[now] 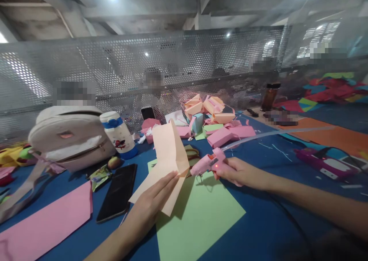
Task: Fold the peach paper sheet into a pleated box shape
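Note:
My left hand is closed on a folded peach paper, its fingertips pressed at the fold. The paper stands partly upright above a light green sheet. In my right hand is a pink glue gun with a small red light lit and a clear glue stick trailing from its back. The nozzle points left, close to the edge of the peach paper; whether it touches cannot be made out. Scissors lie partly hidden behind the paper.
A black phone, pink sheets, a white bottle and a backpack are at left. Folded paper pieces lie behind the gun. A purple case sits at right, before a perforated metal screen.

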